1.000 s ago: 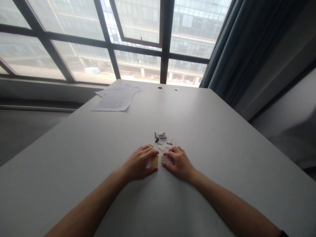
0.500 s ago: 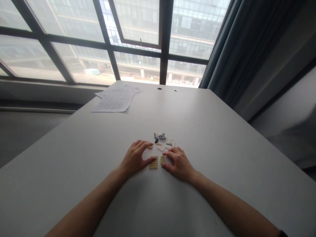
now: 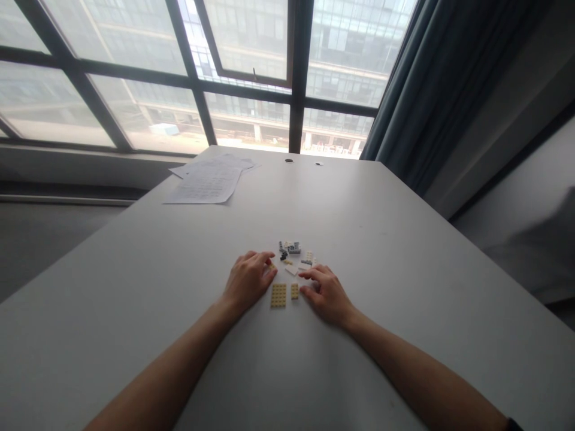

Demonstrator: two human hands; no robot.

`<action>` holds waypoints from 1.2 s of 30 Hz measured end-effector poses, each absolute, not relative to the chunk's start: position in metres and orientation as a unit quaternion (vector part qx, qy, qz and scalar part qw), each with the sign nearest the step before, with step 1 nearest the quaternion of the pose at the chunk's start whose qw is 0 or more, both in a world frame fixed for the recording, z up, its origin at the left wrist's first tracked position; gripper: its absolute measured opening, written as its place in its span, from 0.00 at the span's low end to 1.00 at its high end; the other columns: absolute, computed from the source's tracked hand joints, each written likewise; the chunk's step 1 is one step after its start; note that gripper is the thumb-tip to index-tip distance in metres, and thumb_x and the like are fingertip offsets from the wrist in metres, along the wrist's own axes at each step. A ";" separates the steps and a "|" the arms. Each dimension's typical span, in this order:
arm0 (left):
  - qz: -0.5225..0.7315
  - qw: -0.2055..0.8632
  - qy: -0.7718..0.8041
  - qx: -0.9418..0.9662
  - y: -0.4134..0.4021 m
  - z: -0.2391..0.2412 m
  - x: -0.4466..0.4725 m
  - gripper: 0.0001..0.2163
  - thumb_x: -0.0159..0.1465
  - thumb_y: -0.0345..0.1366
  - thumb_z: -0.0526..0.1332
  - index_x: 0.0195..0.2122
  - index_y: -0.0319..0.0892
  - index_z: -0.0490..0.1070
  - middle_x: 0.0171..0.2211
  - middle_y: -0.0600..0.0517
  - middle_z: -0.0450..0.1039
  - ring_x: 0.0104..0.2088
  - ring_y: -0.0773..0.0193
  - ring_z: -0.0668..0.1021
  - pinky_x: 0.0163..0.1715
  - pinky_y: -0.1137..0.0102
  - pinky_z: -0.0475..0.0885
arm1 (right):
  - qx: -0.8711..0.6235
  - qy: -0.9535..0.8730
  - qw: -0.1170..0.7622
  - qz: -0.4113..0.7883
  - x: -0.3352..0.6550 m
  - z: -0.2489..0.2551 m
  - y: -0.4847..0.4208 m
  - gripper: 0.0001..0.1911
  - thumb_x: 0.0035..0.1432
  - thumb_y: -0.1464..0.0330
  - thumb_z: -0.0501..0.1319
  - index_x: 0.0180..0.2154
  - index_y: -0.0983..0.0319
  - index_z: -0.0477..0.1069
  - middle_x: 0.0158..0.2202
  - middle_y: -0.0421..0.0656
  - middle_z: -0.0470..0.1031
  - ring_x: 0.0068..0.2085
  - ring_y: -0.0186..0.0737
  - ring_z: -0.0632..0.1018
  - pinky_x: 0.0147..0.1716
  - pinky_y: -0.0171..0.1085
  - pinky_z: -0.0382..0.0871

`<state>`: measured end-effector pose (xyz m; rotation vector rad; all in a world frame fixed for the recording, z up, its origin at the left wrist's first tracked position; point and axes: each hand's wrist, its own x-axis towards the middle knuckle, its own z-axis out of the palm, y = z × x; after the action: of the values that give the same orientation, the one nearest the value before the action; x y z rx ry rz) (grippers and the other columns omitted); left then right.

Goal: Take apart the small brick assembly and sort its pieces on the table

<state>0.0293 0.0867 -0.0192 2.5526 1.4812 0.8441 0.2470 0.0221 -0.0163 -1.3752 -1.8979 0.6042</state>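
Two tan studded toy bricks lie flat side by side on the white table: a larger plate (image 3: pixel 278 296) and a narrower one (image 3: pixel 294 291), a small gap between them. My left hand (image 3: pixel 249 278) is beyond the larger plate on the left, thumb and fingers closed about a small tan brick (image 3: pixel 272 266), mostly hidden by them. To the right of the narrow plate is my right hand (image 3: pixel 327 294), its fingers apart and holding nothing, the thumb tip close to that plate's edge. A white flat piece (image 3: pixel 291 270) lies just beyond, between the hands.
Grey bricks (image 3: pixel 294 247), a black piece (image 3: pixel 283 255) and white studded bricks (image 3: pixel 309 255) form a loose pile past my hands. Printed papers (image 3: pixel 204 182) lie at the far left of the table (image 3: pixel 341 209). Windows and a dark curtain (image 3: pixel 404 102) stand behind.
My left thumb has moved off the larger tan plate, up to the small tan brick. My right fingers have come off the narrow plate and moved slightly right.
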 end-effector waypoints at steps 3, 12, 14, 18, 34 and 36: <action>0.285 0.044 0.483 0.827 0.086 -0.019 0.028 0.12 0.60 0.38 0.58 0.44 0.43 0.70 0.37 0.48 0.76 0.41 0.54 0.75 0.44 0.58 0.69 | -0.536 -0.726 0.362 0.236 0.248 -0.018 0.023 0.13 0.54 0.73 0.62 0.43 0.59 0.74 0.40 0.43 0.73 0.44 0.41 0.71 0.49 0.41 0.62; 0.300 0.044 0.484 0.821 0.088 -0.022 0.023 0.10 0.60 0.37 0.57 0.43 0.44 0.71 0.38 0.48 0.76 0.41 0.56 0.75 0.44 0.60 0.70 | -0.550 -0.721 0.360 0.218 0.252 -0.018 0.027 0.14 0.54 0.74 0.61 0.43 0.58 0.74 0.41 0.44 0.72 0.45 0.42 0.71 0.48 0.42 0.64; 0.299 0.027 0.482 0.823 0.087 -0.023 0.024 0.11 0.60 0.37 0.57 0.43 0.43 0.71 0.40 0.47 0.76 0.42 0.54 0.75 0.45 0.58 0.69 | -0.563 -0.718 0.352 0.207 0.258 -0.016 0.034 0.14 0.53 0.74 0.61 0.43 0.59 0.74 0.40 0.44 0.72 0.45 0.42 0.71 0.49 0.42 0.63; 0.300 0.002 0.471 0.829 0.084 -0.020 0.026 0.12 0.61 0.37 0.57 0.44 0.43 0.70 0.44 0.45 0.74 0.46 0.51 0.72 0.47 0.55 0.67 | -0.584 -0.718 0.338 0.175 0.268 -0.008 0.058 0.13 0.54 0.73 0.62 0.43 0.60 0.75 0.40 0.44 0.73 0.44 0.41 0.72 0.48 0.42 0.64; 0.320 -0.027 0.438 0.840 0.078 -0.013 0.028 0.08 0.63 0.35 0.56 0.42 0.44 0.71 0.44 0.47 0.73 0.46 0.53 0.71 0.45 0.57 0.66 | -0.585 -0.747 0.286 0.133 0.235 -0.004 0.103 0.06 0.55 0.74 0.60 0.35 0.61 0.75 0.37 0.45 0.75 0.43 0.41 0.71 0.46 0.41 0.63; 0.332 -0.037 0.425 0.841 0.076 -0.012 0.029 0.10 0.63 0.36 0.57 0.45 0.44 0.70 0.44 0.47 0.73 0.45 0.54 0.71 0.46 0.58 0.66 | -0.569 -0.711 0.345 0.228 0.233 -0.001 0.094 0.04 0.55 0.72 0.60 0.34 0.62 0.74 0.34 0.42 0.75 0.36 0.37 0.72 0.41 0.38 0.65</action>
<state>0.0294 0.0757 -0.0122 2.7068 1.3680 1.0676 0.2331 0.0944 -0.0013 -1.4773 -1.8461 0.5914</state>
